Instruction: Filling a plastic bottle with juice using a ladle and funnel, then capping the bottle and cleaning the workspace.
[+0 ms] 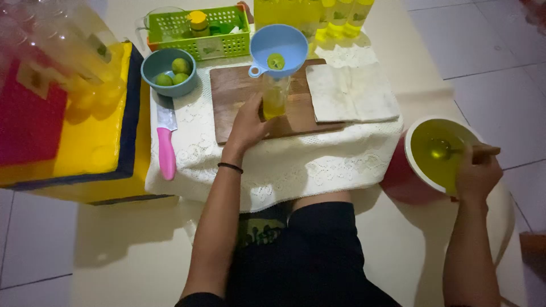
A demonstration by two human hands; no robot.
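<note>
My left hand [245,126] grips the bottle [274,98] under the blue funnel [280,46]; my right hand [476,173] holds a ladle [449,150] in the red bucket [401,181].

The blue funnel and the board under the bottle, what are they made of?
The blue funnel looks like smooth plastic: one even colour with a moulded side loop. The cutting board looks like wood, brown with a matt, grainy surface. The bottle, held by the left hand, is see-through, probably plastic, though glass is possible.
</note>
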